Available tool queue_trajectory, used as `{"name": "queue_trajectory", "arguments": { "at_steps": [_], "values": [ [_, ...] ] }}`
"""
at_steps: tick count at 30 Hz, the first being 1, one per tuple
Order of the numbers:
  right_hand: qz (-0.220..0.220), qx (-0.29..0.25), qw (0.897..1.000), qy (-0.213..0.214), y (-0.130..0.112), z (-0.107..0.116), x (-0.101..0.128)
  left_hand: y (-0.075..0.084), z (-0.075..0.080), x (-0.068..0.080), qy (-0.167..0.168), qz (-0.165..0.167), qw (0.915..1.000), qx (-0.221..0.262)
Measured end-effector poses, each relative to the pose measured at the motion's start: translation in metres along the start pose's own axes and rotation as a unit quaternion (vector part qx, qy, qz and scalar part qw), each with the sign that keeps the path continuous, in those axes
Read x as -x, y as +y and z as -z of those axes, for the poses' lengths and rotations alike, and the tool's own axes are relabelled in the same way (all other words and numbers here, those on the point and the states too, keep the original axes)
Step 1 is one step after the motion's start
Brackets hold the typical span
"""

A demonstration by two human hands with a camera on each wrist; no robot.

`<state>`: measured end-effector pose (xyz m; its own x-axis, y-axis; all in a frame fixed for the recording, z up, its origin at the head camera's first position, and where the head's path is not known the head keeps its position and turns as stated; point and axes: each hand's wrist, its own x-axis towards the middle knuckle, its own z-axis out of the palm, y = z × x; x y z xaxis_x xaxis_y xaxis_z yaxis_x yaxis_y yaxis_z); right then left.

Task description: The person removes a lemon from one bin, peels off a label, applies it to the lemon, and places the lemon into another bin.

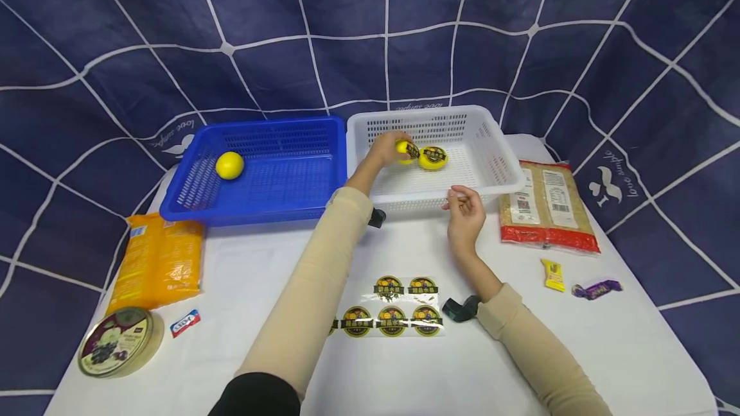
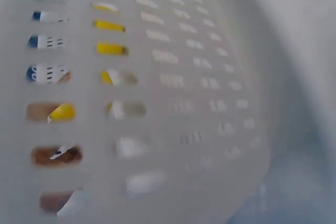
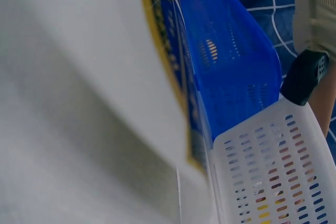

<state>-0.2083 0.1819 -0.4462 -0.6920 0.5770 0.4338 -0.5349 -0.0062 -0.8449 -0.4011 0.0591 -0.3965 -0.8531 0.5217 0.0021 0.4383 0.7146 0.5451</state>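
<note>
Inside the white basket (image 1: 491, 146), my left hand (image 1: 384, 149) holds a lemon (image 1: 403, 147) that bears a dark round sticker. Beside it lies another lemon (image 1: 432, 162) with a similar sticker on top. My right hand (image 1: 466, 220) is at the front rim of this basket, its fingers loosely bent and holding nothing. Through the slots of the white basket wall (image 2: 157, 93), bits of yellow show in the left wrist view. A plain lemon (image 1: 229, 165) sits in the blue basket (image 1: 277, 185). Clear sheets with round fruit stickers (image 1: 392, 321) lie on the table between my forearms.
At left are an orange packet (image 1: 156, 262), a round tin (image 1: 118, 342) and a small wrapped sweet (image 1: 185, 323). A red-edged bag of grain (image 1: 549, 210), a yellow sweet (image 1: 553, 275) and a purple sweet (image 1: 597, 289) lie right. A dark blue curtain (image 1: 347, 11) hangs behind the baskets.
</note>
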Motion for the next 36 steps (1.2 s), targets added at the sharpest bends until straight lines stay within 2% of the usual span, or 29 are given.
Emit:
{"name": "queue_trajectory", "arguments": {
  "at_steps": [6, 10, 13, 18, 30, 34, 36],
  "values": [
    [0.005, -0.001, 1.0, 0.003, 0.002, 0.0, 0.0, -0.007, -0.011, -0.004, 0.003, 0.037, 0.9993, -0.004],
    [0.008, 0.0, 1.0, 0.001, -0.001, -0.002, 0.0, -0.012, -0.011, -0.003, 0.004, 0.051, 0.9987, 0.006],
    [0.013, 0.0, 1.0, 0.0, -0.002, -0.001, -0.001, -0.013, -0.011, -0.003, -0.001, 0.048, 0.9988, 0.0],
    [0.011, -0.001, 1.0, -0.002, -0.002, -0.001, 0.0, -0.016, -0.012, -0.004, -0.012, 0.057, 0.9966, -0.058],
    [0.013, 0.004, 1.0, -0.013, 0.001, -0.002, 0.003, -0.02, -0.013, 0.0, -0.014, 0.069, 0.9959, -0.056],
    [0.012, 0.008, 1.0, -0.016, 0.001, -0.001, 0.003, -0.013, -0.001, 0.009, -0.014, 0.056, 0.9967, -0.057],
    [0.01, 0.012, 1.0, -0.014, 0.0, 0.001, 0.002, -0.005, 0.007, 0.019, -0.002, 0.022, 0.9987, -0.045]
  ]
}}
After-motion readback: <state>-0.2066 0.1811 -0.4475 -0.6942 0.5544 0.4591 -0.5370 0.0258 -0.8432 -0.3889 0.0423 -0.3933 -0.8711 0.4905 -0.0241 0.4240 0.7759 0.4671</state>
